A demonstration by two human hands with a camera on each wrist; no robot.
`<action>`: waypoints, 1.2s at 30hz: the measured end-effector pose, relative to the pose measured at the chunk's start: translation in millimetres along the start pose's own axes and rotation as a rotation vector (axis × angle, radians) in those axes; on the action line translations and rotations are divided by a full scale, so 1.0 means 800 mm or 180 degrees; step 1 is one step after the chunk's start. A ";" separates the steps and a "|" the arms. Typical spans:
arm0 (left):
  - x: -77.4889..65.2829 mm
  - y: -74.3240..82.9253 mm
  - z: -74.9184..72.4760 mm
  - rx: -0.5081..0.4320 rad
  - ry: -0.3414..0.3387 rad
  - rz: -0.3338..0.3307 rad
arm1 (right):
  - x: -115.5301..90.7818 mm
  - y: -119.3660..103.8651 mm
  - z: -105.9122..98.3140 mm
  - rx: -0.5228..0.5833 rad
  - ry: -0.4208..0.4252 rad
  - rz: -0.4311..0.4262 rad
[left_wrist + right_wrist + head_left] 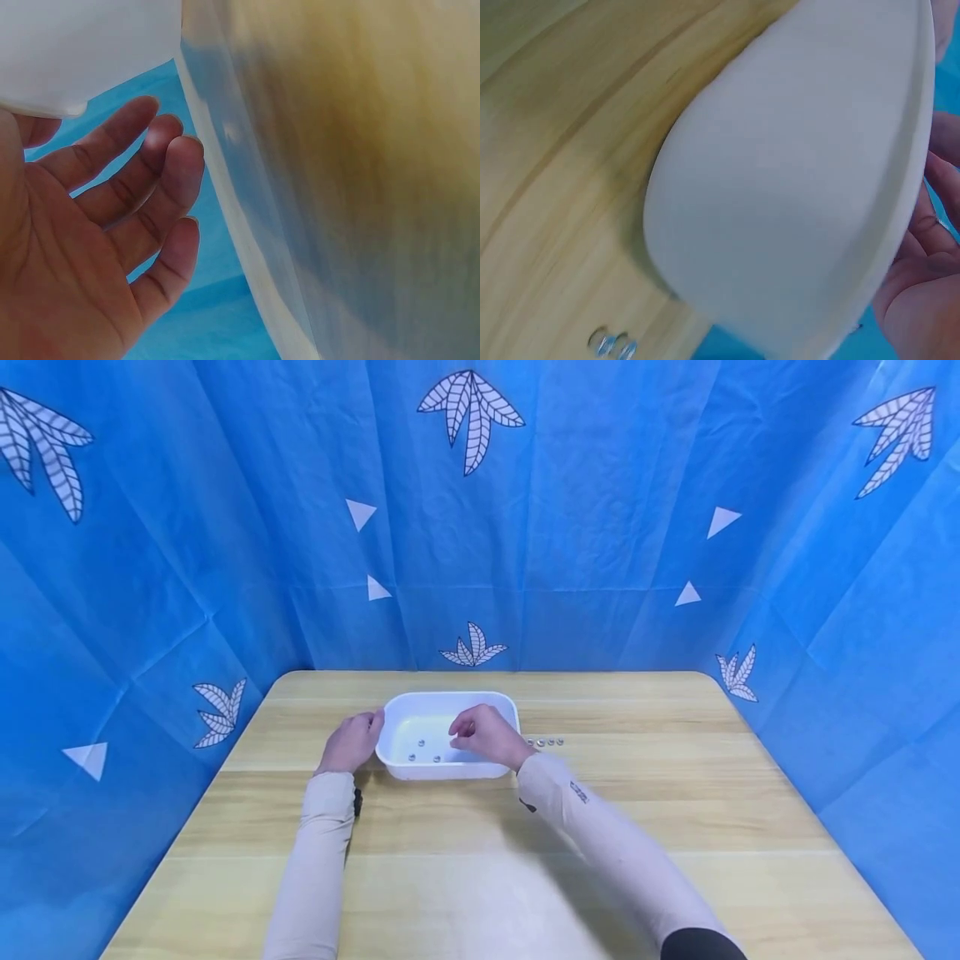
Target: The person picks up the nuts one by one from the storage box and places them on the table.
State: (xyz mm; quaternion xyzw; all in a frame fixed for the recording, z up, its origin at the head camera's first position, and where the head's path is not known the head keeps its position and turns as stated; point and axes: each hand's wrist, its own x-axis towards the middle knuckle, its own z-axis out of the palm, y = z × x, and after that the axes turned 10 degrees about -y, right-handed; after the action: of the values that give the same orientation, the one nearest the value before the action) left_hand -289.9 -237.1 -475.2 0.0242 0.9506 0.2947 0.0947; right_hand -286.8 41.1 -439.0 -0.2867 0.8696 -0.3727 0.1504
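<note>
A white rectangular tub (pixel 447 771) stands on the table, with three small shiny round metal pieces (pixel 422 743) on its floor. My left hand (pixel 352 742) holds the tub's left rim. In the left wrist view, the thumb of the left hand (pixel 97 195) is partly behind the rim, while its other fingers curve loosely outside. Over the tub's right part hovers my right hand (pixel 487 735), thumb and fingers bent towards each other. Whether a small piece lies between them cannot be made out. The right wrist view shows part of the right hand (pixel 930 262) past the rim.
Several similar metal pieces (pixel 551 742) lie in a row on the wooden table (pixel 450 860), just right of the tub. Blue curtains (pixel 600 527) with white leaf prints hang behind the table and along both sides.
</note>
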 end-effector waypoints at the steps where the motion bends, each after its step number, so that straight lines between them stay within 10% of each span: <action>1: 0.000 0.000 0.000 0.0010 0.0007 0.0006 | 0.002 -0.001 0.003 0.0002 -0.0022 -0.0002; 36: -0.006 0.002 0.002 0.0010 0.0075 0.0039 | 0.035 0.003 0.028 -0.0416 -0.0595 0.0303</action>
State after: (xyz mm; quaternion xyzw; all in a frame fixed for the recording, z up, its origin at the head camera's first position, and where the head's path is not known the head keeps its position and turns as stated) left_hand -284.7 -235.5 -474.6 0.0266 0.9519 0.2941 0.0817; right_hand -299.1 12.9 -457.6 -0.2878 0.8869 -0.2793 0.2294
